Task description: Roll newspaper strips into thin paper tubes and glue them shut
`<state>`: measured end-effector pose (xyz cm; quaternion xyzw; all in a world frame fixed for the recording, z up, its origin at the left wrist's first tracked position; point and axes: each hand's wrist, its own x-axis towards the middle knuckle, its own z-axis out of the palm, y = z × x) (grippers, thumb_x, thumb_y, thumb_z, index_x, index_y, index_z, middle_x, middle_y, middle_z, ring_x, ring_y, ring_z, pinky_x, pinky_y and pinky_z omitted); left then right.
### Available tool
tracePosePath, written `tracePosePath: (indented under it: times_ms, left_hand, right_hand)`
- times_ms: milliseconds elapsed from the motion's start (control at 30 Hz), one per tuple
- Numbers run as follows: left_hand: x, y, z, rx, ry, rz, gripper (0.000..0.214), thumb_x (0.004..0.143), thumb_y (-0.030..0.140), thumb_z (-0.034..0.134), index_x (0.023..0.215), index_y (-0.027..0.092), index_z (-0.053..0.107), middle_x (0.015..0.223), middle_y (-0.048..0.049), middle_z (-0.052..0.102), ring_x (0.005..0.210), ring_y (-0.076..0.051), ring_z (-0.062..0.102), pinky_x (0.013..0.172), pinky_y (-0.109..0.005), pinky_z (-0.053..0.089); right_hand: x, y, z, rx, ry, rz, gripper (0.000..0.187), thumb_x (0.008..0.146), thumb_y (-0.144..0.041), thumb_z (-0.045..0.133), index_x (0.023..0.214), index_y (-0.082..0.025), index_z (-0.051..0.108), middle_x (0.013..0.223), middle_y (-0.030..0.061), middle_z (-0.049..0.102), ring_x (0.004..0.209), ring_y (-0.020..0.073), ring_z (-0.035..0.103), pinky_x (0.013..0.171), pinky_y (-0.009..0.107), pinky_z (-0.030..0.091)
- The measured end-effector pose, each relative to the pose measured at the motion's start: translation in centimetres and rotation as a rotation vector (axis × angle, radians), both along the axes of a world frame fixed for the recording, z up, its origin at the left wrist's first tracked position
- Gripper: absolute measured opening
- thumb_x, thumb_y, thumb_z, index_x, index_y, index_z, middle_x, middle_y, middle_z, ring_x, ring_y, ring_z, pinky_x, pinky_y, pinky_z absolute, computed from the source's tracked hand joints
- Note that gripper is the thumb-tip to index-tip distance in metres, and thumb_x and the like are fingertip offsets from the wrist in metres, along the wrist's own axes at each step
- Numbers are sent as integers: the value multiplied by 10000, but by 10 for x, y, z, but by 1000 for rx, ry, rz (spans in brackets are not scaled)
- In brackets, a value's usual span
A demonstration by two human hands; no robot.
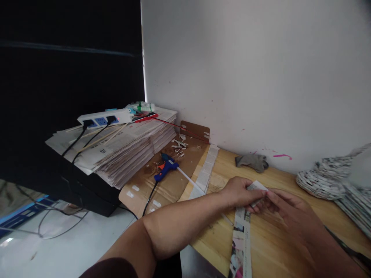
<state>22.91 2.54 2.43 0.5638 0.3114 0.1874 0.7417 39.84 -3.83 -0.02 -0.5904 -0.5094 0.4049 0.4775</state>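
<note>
My left hand (242, 193) grips the upper end of a newspaper strip (241, 247) between thumb and fingers. The strip's printed length hangs down toward me past the front of the wooden table (214, 239). Close against it, my right hand (292, 208) pinches the same end, thumb and forefinger together. Fingers hide part of how the paper is folded or rolled there. A thin white stick (191, 179) runs from the blue glue gun (166, 168) toward my left forearm. More newspaper strips (207, 170) lie on the table left of my hands.
A tall newspaper stack (139, 148) carries a white power strip (104, 119) with plugged cords. Brown cardboard (171, 191) holds paper scraps (180, 144). A grey cloth (251, 163) lies by the wall. Woven paper pieces (321, 179) and paper rolls (355, 208) sit at right.
</note>
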Motion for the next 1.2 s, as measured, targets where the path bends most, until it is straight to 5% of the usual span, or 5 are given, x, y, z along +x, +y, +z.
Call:
tracePosePath:
  times_ms: [200,400,600,800,1200]
  left_hand:
    - [2,1,-4,19,13,8,212,851,326,599,770,133,631,597,12,591,536,-117,575,576,-258,495]
    - [7,2,-13,0,-27,43,199,852,330,599,766,151,579,594,14,600,510,-107,580,516,-224,471]
    - [8,3,-17,21,-33,57,268,813,406,650,825,142,608,591,8,603,504,-113,589,515,-235,488]
    - [6,4,-19,21,-76,24,351,766,478,687,798,131,646,633,-17,633,545,-116,598,555,-245,495]
    - [-1,0,-16,55,-113,-7,364,783,459,701,892,112,695,782,-80,710,627,-122,635,579,-219,501]
  right_hand:
    - [0,-1,-4,-3,24,-28,357,787,-501,714,953,-187,756,696,43,645,664,167,584,627,276,491]
    - [-6,0,7,16,-73,-91,626,760,-549,707,1284,-210,652,712,26,633,612,150,525,586,278,474]
    - [5,0,0,71,-197,-79,429,775,-541,695,1035,-210,780,781,58,658,646,156,511,608,282,449]
    - [6,0,-6,31,-61,-60,349,805,-517,678,868,-188,772,688,37,617,624,153,493,569,279,406]
    - [-4,0,3,-11,84,-47,364,799,-475,675,874,-128,752,617,3,573,553,96,453,528,251,340]
